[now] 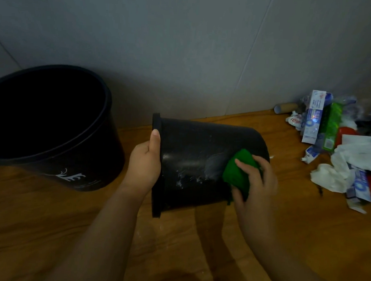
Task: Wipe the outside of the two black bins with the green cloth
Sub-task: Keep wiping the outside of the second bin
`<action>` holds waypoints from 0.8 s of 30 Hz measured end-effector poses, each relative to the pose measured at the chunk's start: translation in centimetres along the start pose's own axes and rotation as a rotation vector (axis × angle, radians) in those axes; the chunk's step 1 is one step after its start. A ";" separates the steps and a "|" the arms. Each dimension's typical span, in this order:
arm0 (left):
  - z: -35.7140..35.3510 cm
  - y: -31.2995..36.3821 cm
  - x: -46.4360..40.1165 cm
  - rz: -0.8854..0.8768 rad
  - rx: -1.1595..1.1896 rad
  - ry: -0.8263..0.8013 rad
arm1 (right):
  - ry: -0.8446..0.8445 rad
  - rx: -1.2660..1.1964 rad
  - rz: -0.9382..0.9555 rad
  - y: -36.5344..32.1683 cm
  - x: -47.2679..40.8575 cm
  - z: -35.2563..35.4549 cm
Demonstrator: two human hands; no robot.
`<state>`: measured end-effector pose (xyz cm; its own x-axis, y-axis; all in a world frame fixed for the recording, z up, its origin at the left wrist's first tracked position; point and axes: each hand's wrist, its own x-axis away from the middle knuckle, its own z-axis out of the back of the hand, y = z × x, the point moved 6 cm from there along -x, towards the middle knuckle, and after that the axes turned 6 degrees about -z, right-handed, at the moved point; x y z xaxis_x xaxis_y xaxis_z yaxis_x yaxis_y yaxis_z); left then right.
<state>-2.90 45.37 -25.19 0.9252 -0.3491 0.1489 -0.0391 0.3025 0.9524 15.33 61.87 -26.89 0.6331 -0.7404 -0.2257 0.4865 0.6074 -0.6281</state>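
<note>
The left hand [145,160] grips the rim of the tipped small bin [192,161] (wet streaks showing); the right hand [256,176] presses the green cloth [237,173] near its base, above open wooden floor [51,219]; the large bin [54,125] stands left.

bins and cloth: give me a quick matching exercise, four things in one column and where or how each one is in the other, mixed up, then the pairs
Things
1. big bin
2. small bin
3. green cloth
4. rubbish pile

States
A. pressed on a bin's side by the right hand
B. upright, at left
C. on the floor by the wall, at right
D. tipped sideways, left hand on its rim

Pairs: 1-B, 2-D, 3-A, 4-C
</note>
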 end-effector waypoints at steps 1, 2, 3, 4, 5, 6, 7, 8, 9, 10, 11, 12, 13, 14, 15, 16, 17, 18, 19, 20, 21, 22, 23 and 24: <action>0.0 0.0 -0.1 0.001 0.002 -0.001 | -0.025 -0.005 0.042 -0.8 0.5 -0.4; 0.0 0.0 -0.1 -0.001 0.002 -0.001 | -0.065 -0.008 0.110 -1.8 1.0 -1.0; 0.0 0.0 -0.1 -0.004 0.000 0.000 | -0.110 -0.002 0.201 -2.8 1.4 -1.4; 0.1 0.0 -0.2 -0.006 -0.002 0.001 | -0.150 0.018 0.295 -3.8 1.6 -1.8; 0.1 -0.1 -0.2 -0.008 -0.006 0.001 | -0.169 0.040 0.358 -4.3 1.5 -1.9; 0.1 -0.1 -0.2 -0.010 -0.014 0.001 | -0.165 0.046 0.365 -4.2 1.1 -1.9; 0.1 -0.2 -0.2 -0.013 -0.023 -0.002 | -0.140 0.034 0.313 -3.7 0.5 -1.5; 0.1 -0.2 -0.2 -0.014 -0.026 -0.004 | -0.102 0.006 0.226 -2.9 0.0 -1.0; 0.1 -0.2 -0.2 -0.015 -0.023 -0.004 | -0.065 -0.021 0.138 -2.2 -0.3 -0.6; 0.0 -0.2 -0.2 -0.013 -0.012 -0.002 | -0.039 -0.033 0.077 -1.7 -0.4 -0.4; 0.0 -0.2 -0.2 -0.010 -0.001 0.001 | -0.029 -0.025 0.049 -1.7 -0.2 -0.3; -0.1 -0.2 -0.2 -0.004 0.004 0.002 | -0.036 -0.010 0.047 -2.0 0.2 -0.6; -0.1 -0.3 -0.2 0.003 0.004 0.002 | -0.061 0.003 0.068 -2.6 0.6 -0.9; 0.0 -0.3 -0.2 0.010 0.003 -0.001 | -0.101 0.015 0.119 -3.5 1.1 -1.5; 0.0 -0.4 -0.3 0.014 0.003 -0.002 | -0.153 0.026 0.200 -4.5 1.5 -2.0; 0.1 -0.4 -0.3 0.016 0.000 -0.001 | -0.204 0.039 0.295 -5.4 1.8 -2.4; 0.2 -0.4 -0.3 0.014 -0.008 0.001 | -0.235 0.057 0.377 -6.1 1.8 -2.6; 0.2 -0.4 -0.4 0.010 -0.016 0.000 | -0.237 0.070 0.418 -6.3 1.4 -2.6; 0.2 -0.4 -0.5 0.005 -0.022 -0.004 | -0.219 0.073 0.401 -6.1 0.9 -2.4; 0.2 -0.3 -0.5 0.002 -0.027 -0.009 | -0.191 0.060 0.337 -5.5 0.3 -1.9; 0.2 -0.3 -0.5 -0.002 -0.033 -0.014 | -0.157 0.034 0.248 -4.6 -0.1 -1.4; 0.1 -0.3 -0.5 -0.008 -0.036 -0.017 | -0.122 0.005 0.166 -3.8 -0.3 -0.9; 0.0 -0.4 -0.5 -0.013 -0.034 -0.020 | -0.095 -0.015 0.111 -3.1 -0.2 -0.6; 0.0 -0.4 -0.5 -0.013 -0.023 -0.021 | -0.084 -0.022 0.092 -2.9 0.2 -0.5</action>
<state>-3.30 45.41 -25.68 0.9176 -0.3712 0.1425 -0.0185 0.3181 0.9479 13.73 59.78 -25.50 0.7235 -0.6542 -0.2203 0.4112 0.6648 -0.6236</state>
